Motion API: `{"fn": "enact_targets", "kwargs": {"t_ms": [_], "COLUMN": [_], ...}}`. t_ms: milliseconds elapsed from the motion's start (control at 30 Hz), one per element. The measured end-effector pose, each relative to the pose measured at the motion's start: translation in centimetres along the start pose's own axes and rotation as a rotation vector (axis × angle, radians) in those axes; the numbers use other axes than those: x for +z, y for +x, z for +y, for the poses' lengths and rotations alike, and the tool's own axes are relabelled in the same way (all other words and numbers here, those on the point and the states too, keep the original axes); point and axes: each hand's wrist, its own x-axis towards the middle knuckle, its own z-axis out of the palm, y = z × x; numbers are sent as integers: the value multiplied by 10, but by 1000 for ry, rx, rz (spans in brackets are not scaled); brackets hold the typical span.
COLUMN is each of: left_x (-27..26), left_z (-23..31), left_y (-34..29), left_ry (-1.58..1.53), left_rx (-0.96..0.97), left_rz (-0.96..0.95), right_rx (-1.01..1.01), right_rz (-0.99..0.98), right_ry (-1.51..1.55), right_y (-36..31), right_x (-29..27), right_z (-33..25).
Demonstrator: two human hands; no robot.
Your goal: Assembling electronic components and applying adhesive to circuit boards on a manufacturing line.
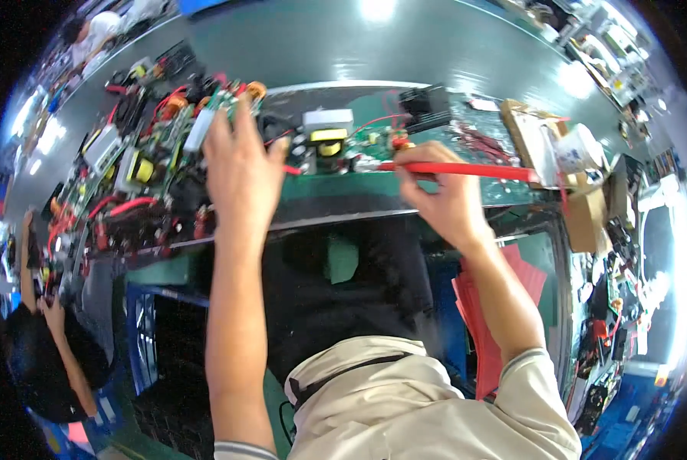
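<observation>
- Where boards (140, 165) crowd the bench's (343, 193) left side, the left hand (243, 172) hovers at their right edge, fingers spread; whether it grips anything, I cannot tell.
- Between the hands, a lone board (368, 138) lies on the bench.
- Next, the right hand (447, 192) closes thumb and fingers round a red stick (474, 169), its left end near the lone board.
- Rightmost, cardboard (586, 218).

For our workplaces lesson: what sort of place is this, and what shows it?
Probably an electronics assembly or repair workshop: circuit boards with coloured wires crowd the workbench, one part is black and block-shaped, and another person is farther left.
</observation>
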Motion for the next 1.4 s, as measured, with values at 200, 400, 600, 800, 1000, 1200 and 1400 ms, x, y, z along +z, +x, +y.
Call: {"fn": "enact_targets", "kwargs": {"t_ms": [200, 400, 600, 800, 1000, 1200, 1400], "left_x": [-3, 12, -2, -8, 124, 173, 102], "left_z": [-40, -41, -61, -14, -88, -174, -360], "left_y": [34, 62, 96, 227, 314, 372, 352], "left_ry": [-72, -413, -949, -1103, -916, -75, 902], "left_rx": [-269, -295, -560, -570, -629, -451, -393], "left_rz": [-418, -587, -489, -277, -117, -406, -561], "right_rx": [12, 253, 438, 534, 463, 225, 178], "right_rz": [376, 573, 293, -19, 283, -254, -333], "right_ry": [27, -613, -636, -747, -134, 199, 43], "right_y": [4, -57, -84, -84, -14, 34, 32], "right_x": [-50, -145, -164, -211, -92, 63, 116], "right_z": [21, 154, 256, 205, 108, 24, 29]}}
